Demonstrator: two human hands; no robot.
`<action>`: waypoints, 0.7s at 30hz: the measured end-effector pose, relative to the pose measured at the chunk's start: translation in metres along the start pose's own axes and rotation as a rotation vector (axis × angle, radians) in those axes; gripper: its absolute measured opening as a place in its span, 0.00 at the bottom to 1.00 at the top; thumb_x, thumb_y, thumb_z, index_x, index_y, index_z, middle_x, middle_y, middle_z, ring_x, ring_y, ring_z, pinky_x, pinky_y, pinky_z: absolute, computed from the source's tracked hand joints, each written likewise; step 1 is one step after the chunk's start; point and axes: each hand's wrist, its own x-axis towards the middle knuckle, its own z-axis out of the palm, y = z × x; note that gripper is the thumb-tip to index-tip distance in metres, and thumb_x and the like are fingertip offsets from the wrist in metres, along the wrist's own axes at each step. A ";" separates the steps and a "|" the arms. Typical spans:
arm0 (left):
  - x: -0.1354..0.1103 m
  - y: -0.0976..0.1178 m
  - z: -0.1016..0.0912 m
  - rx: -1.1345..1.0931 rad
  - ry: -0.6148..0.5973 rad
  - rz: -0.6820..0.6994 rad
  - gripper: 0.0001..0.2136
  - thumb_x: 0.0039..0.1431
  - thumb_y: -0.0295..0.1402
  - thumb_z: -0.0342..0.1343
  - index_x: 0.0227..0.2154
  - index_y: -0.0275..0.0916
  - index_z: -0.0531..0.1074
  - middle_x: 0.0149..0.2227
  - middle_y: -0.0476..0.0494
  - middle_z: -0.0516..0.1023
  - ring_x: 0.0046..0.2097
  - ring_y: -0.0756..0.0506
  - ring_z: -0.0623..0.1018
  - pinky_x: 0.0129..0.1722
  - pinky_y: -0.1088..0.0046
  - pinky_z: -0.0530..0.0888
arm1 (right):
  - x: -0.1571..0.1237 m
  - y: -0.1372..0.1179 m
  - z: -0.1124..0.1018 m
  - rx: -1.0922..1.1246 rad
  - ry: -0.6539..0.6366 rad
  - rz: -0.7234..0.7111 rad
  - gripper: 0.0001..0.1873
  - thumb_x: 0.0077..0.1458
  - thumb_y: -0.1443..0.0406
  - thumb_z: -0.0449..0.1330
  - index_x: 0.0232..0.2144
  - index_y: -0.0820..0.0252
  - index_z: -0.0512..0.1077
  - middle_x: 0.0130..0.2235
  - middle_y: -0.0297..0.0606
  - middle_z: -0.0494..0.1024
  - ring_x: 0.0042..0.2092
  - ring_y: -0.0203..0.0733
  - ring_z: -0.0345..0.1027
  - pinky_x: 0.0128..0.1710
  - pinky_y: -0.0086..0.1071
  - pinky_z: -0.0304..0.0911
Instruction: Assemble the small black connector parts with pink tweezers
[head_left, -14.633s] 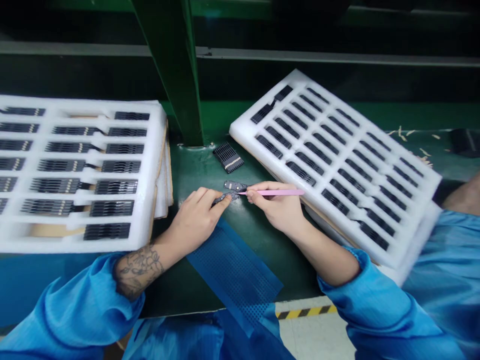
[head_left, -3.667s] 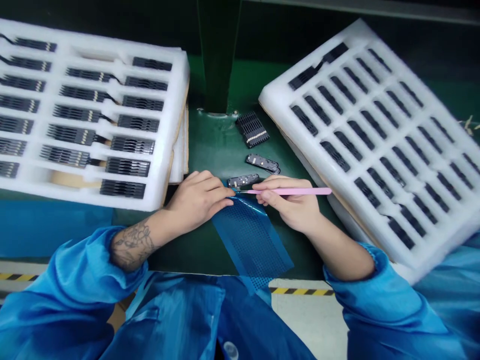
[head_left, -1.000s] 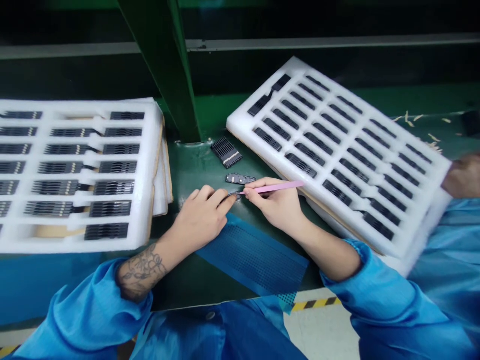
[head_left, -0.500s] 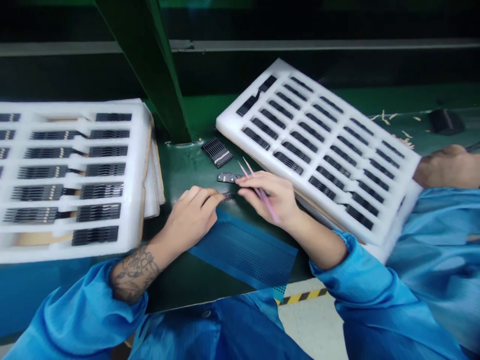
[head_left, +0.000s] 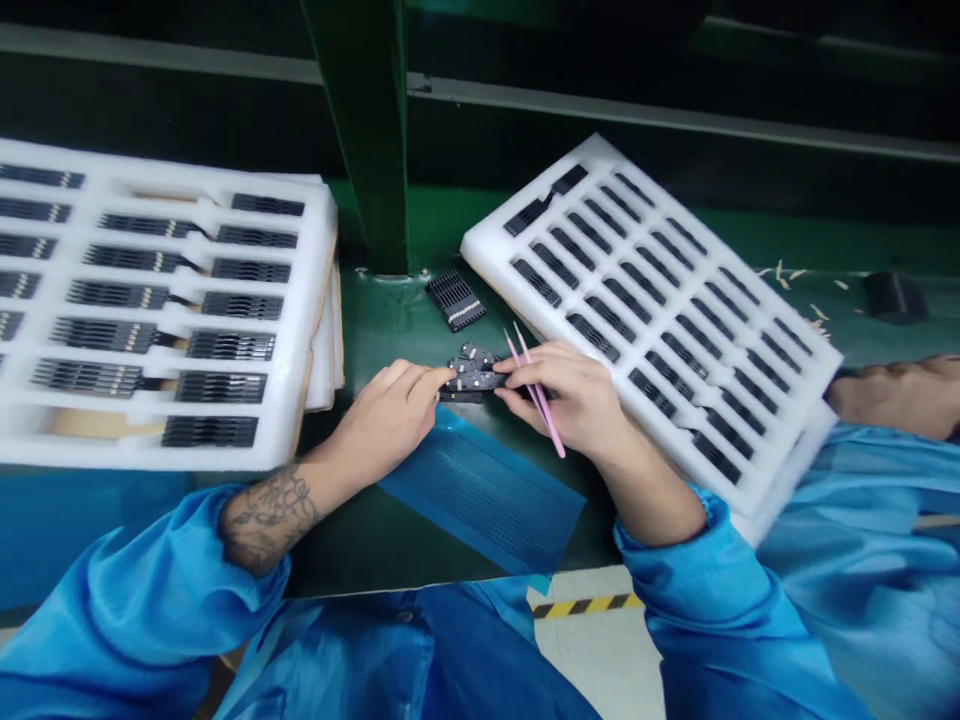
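Observation:
A small flat black part [head_left: 471, 379] is pinched between both my hands just above the green bench. My left hand [head_left: 390, 420] grips its left end with thumb and forefinger. My right hand [head_left: 574, 398] grips its right end and also keeps pink tweezers [head_left: 534, 388] tucked in its fingers, tips pointing up and away. A second black part [head_left: 480, 354] lies just behind. A blue perforated sheet [head_left: 484, 490] lies on the bench under my wrists.
White foam trays of black parts sit at left [head_left: 307, 300] and tilted at right [head_left: 757, 480]. A black comb-like piece [head_left: 455, 299] lies by a green post [head_left: 367, 130]. Another person's hand [head_left: 892, 395] rests at far right. Bench edge with striped floor tape [head_left: 585, 604] is near.
The tweezers went from pointing at the part to being tucked in my right hand. Both hands now pinch the black part and have lifted it slightly.

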 end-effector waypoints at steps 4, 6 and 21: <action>-0.003 -0.001 -0.003 0.000 -0.012 0.003 0.13 0.67 0.24 0.51 0.53 0.32 0.68 0.48 0.37 0.78 0.47 0.41 0.74 0.48 0.60 0.76 | -0.001 0.004 0.003 -0.019 0.056 0.047 0.07 0.56 0.70 0.68 0.37 0.56 0.75 0.41 0.42 0.84 0.41 0.44 0.79 0.45 0.40 0.74; -0.005 -0.002 -0.006 0.031 -0.053 0.033 0.12 0.67 0.24 0.51 0.51 0.33 0.70 0.49 0.38 0.77 0.47 0.41 0.74 0.48 0.60 0.75 | -0.001 0.005 0.005 -0.055 0.012 0.054 0.05 0.57 0.69 0.67 0.37 0.57 0.75 0.40 0.43 0.84 0.41 0.45 0.79 0.44 0.41 0.74; -0.008 -0.002 -0.011 0.132 -0.092 0.084 0.11 0.66 0.26 0.55 0.49 0.36 0.76 0.48 0.40 0.78 0.46 0.40 0.74 0.42 0.60 0.75 | -0.001 0.001 0.008 -0.132 -0.103 0.075 0.04 0.57 0.69 0.62 0.36 0.57 0.74 0.36 0.40 0.82 0.37 0.46 0.76 0.39 0.41 0.73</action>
